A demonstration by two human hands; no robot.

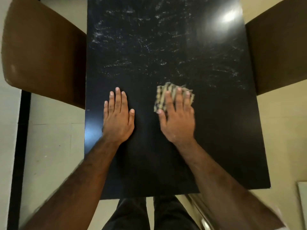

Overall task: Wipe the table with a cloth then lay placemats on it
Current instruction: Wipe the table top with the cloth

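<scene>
Wiping, mats not yet laid | right hand (177,120) flat, fingers straight, pressed on checked cloth (159,99) right of centre on black table (149,166) | left hand (118,120) flat on bare top, apart from cloth | needed firm overlapping strokes toward whitish smears (141,47) on far half | cloth blurred; far table edge cut off; no placemats seen.

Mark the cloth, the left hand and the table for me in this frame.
cloth (160,98): head view, on its uncovered checked left part.
left hand (118,117): head view, on the back of the hand, lying flat.
table (221,130): head view, on the bare dark top near its right edge.
</scene>
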